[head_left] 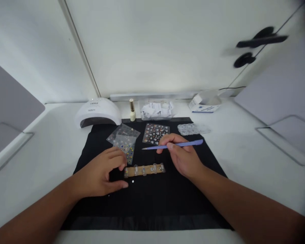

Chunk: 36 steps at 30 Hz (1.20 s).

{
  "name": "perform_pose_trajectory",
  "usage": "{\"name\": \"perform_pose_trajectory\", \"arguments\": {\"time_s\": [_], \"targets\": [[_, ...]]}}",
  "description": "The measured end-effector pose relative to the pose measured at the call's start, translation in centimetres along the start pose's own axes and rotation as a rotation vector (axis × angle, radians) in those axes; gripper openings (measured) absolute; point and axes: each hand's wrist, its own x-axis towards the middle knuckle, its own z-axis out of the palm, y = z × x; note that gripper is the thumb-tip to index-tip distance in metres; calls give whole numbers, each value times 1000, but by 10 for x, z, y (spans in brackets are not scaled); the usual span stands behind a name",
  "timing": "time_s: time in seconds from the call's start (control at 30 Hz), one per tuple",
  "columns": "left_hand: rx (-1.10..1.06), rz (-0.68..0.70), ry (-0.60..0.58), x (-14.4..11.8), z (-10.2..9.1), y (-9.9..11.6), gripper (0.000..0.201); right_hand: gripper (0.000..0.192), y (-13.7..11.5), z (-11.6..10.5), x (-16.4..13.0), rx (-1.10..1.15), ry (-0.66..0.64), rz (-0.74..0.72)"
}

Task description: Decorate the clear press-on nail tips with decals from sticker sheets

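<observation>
In my right hand (pixel 184 157) is a slim purple pen-like tool (pixel 185 143), its fine metal tip pointing left above the black mat (pixel 142 203). A brown strip (pixel 147 170) lies on the mat below that tip, with several clear nail tips set across it, some bearing small coloured designs. My left hand (pixel 109 173) is at the strip's left end, thumb and curled fingers apart; whether a fingertip touches the strip I cannot tell. Just below the strip is a small white dot (pixel 133 181). Clear sticker sheets (pixel 124 137) and a patterned sticker sheet (pixel 155 133) lie behind.
Along the back stand a white nail lamp (pixel 99 110), a nail polish bottle (pixel 132 111), a clear container (pixel 156 111) of white packets and an opened white box (pixel 204 102). A clear plastic tray (pixel 193 129) overlaps the mat's right edge. Grey panels flank the white table.
</observation>
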Motion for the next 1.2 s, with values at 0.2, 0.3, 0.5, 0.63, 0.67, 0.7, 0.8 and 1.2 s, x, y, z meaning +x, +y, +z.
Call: {"name": "perform_pose_trajectory", "arguments": {"time_s": [0.2,0.3,0.5,0.63,0.67,0.7,0.8,1.2], "targets": [[-102,-13,107,-5,1,-9,19,10,-16,-8,6,-504,-167,-428],[-84,-36,160,-5,2,-14,10,12,-29,-14,11,-788,-278,-650],[4,-111,187,-4,0,-14,8,14,-51,-26,18,-1479,-431,-425],[67,-160,165,-4,0,-17,7,20,-52,-32,22,-1628,-407,-237],[72,-177,156,-5,0,-18,7,20,-51,-32,23,-1638,-408,-207],[72,-189,148,-5,0,-20,8,21,-50,-33,23,-1641,-414,-185],[58,-190,132,-6,2,-22,9,19,-46,-32,25,-1641,-441,-148],[20,-179,129,-2,2,-24,12,17,-32,-33,19,-1592,-546,-123]]}}
